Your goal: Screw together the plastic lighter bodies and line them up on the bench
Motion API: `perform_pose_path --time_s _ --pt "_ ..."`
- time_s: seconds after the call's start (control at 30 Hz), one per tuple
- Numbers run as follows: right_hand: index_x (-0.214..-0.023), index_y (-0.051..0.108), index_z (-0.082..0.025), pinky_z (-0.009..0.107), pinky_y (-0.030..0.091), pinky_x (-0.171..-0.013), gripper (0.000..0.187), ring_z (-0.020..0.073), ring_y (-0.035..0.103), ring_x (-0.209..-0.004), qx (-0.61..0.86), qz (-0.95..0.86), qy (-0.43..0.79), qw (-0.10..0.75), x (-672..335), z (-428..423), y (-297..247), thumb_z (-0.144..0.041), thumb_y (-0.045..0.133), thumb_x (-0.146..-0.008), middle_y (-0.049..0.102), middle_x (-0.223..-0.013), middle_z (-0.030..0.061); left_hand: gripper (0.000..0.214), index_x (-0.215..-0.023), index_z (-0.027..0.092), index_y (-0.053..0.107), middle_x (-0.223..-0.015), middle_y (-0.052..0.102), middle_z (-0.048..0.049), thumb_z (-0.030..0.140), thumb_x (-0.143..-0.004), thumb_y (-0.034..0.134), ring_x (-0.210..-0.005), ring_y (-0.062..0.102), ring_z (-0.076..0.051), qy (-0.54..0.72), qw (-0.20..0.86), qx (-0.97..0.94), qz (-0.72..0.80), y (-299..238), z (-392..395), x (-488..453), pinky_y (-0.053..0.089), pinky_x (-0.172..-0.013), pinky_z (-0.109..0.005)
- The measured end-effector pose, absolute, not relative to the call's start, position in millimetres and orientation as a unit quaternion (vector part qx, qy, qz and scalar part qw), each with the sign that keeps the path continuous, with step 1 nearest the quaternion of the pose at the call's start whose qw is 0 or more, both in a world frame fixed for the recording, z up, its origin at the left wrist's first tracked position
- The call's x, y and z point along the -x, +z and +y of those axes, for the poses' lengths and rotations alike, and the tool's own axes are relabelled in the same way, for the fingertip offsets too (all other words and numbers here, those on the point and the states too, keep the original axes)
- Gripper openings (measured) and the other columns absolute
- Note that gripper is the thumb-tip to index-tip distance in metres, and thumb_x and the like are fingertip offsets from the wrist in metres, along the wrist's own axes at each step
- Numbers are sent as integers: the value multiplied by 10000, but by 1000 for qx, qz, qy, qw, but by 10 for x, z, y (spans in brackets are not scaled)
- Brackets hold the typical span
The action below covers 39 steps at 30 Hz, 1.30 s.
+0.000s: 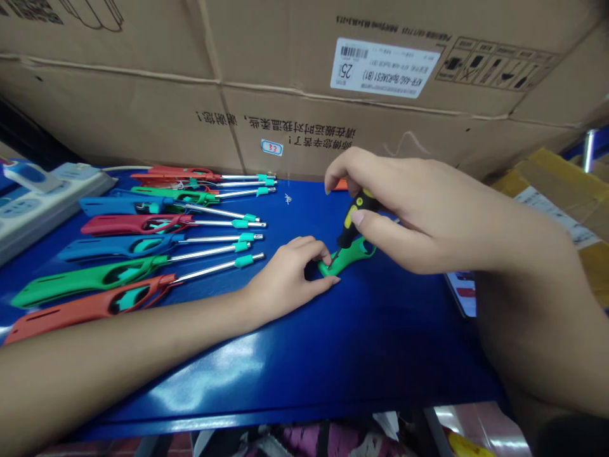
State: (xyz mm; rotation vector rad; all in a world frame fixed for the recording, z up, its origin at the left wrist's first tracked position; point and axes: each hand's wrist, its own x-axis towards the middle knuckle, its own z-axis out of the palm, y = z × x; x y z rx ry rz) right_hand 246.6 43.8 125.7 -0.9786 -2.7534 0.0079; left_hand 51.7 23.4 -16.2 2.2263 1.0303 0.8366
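Observation:
My right hand [404, 209] is closed round a short screwdriver [356, 216] with a black and yellow handle, its tip pointing down onto a green lighter handle [349, 255] that lies on the blue tabletop [333, 343]. My left hand [290, 276] pinches the near end of that green lighter handle and presses it against the table. Its far end is hidden under my right hand.
Several long-necked lighters [143, 244] in red, green and blue lie in a row on the left. A white power strip [42, 197] sits at the far left edge. Big cardboard boxes [295, 82] wall off the back; another box [566, 190] stands at the right.

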Motion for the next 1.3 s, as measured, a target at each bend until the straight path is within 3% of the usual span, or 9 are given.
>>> perform_pose_path --time_s 0.13,0.27,0.47,0.57,0.67,0.83,0.93,1.13,1.3 --pt "-1075 641 -202 304 334 -607 299 189 558 -609 350 -930 -33 108 -2485 452 1257 -384 431 -966 638 -692 16 169 -910 200 602 -927 655 -27 286 -867 741 -893 620 -212 308 271 -828 382 -165 238 -518 502 -828 -374" --pt "-1170 596 -198 312 355 -623 317 195 581 -692 317 -940 -16 126 -2481 432 1269 -334 454 -921 690 -878 46 176 -904 201 607 -911 651 -25 293 -858 749 -877 621 -213 311 264 -829 383 -175 236 -517 505 -800 -366" --pt "-950 673 -186 321 315 -593 554 200 509 -568 385 -914 -95 85 -2460 472 1205 -663 392 -955 550 -592 34 162 -909 194 608 -926 666 -22 253 -857 750 -907 634 -211 318 272 -825 380 -168 227 -519 501 -839 -370" --pt "-907 659 -196 323 360 -623 416 213 555 -656 369 -920 -72 109 -2482 545 1176 -577 495 -946 597 -676 49 169 -905 195 610 -917 657 -22 265 -855 756 -904 626 -213 311 272 -826 382 -158 228 -521 497 -834 -373" --pt "-1036 638 -199 332 426 -701 238 215 595 -823 314 -938 -30 141 -2491 566 1189 -392 586 -906 652 -976 77 171 -908 193 613 -913 652 -22 261 -854 760 -902 620 -212 309 271 -827 382 -151 229 -522 493 -827 -369" --pt "-1239 572 -167 337 480 -807 385 220 591 -1010 286 -948 34 132 -2467 450 1247 -232 559 -859 546 -1243 109 162 -922 178 633 -929 663 -28 234 -848 766 -902 623 -207 313 266 -829 379 -161 232 -524 491 -821 -356" --pt "-1190 597 -167 345 491 -793 344 232 619 -966 288 -948 19 135 -2463 428 1228 -348 584 -898 598 -1174 106 172 -924 169 633 -925 670 -24 216 -837 774 -906 632 -203 324 260 -829 374 -177 234 -526 489 -831 -351" --pt "-952 653 -196 344 472 -741 346 264 666 -820 335 -924 -36 180 -2492 489 1158 -493 479 -989 599 -668 32 172 -914 168 623 -926 656 -25 234 -847 768 -913 626 -209 313 272 -828 378 -167 235 -521 490 -841 -362" --pt "-1187 583 -205 311 461 -751 274 197 642 -843 288 -942 51 163 -2523 475 1200 -372 519 -979 677 -964 29 182 -907 170 615 -904 647 -18 241 -846 771 -896 627 -203 316 260 -830 378 -172 235 -521 491 -819 -345"
